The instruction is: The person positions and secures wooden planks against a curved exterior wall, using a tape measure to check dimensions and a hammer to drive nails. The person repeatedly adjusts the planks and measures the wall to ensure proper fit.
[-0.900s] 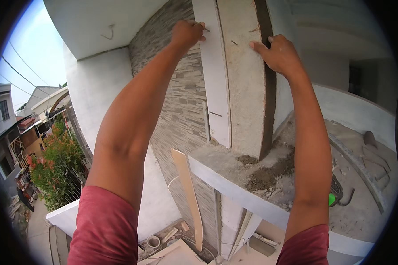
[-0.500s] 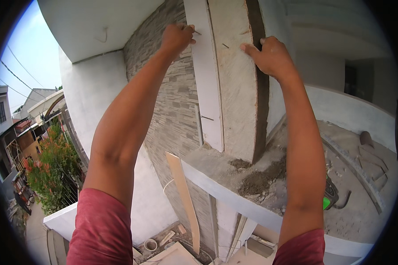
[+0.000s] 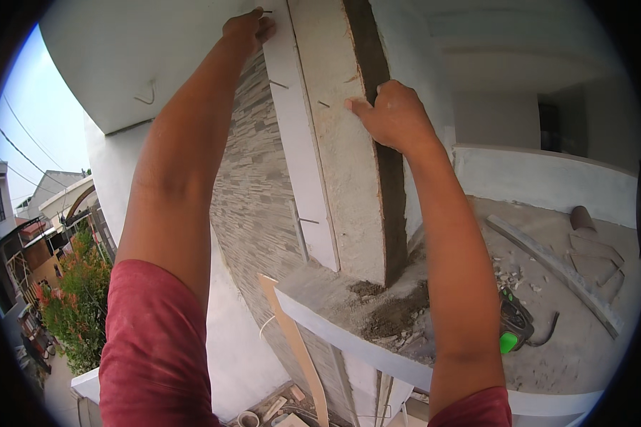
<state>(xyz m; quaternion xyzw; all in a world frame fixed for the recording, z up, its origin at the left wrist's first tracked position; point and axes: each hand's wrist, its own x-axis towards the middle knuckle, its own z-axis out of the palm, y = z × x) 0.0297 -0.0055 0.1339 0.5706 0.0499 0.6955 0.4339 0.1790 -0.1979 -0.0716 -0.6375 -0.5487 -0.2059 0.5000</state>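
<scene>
A pale plastered pillar (image 3: 342, 164) rises from a concrete ledge, its right side covered in darker, rough mortar (image 3: 395, 206). Along its left side runs a long white board (image 3: 303, 149) with several nails sticking out. My left hand (image 3: 243, 32) is raised to the top of this board, its fingers closed at the uppermost visible nail (image 3: 266, 11). Another nail (image 3: 278, 84) juts out just below. On the pillar's right edge my right hand (image 3: 399, 117) grips, thumb on the front face and fingers curled round the dark side. A short nail (image 3: 323, 104) protrudes left of that thumb.
Loose mortar (image 3: 392, 313) lies on the ledge (image 3: 313, 292) at the pillar's foot. Right of my forearm are a green-and-black tool (image 3: 514, 324), a long grey bar (image 3: 555, 267) and rubble. A thin wooden strip (image 3: 292, 341) leans below the ledge. Stone cladding (image 3: 253, 171) covers the wall behind.
My left hand has moved up the white board from a lower nail to a higher one. The right hand keeps its grip on the pillar edge. The view has shifted up and to the right.
</scene>
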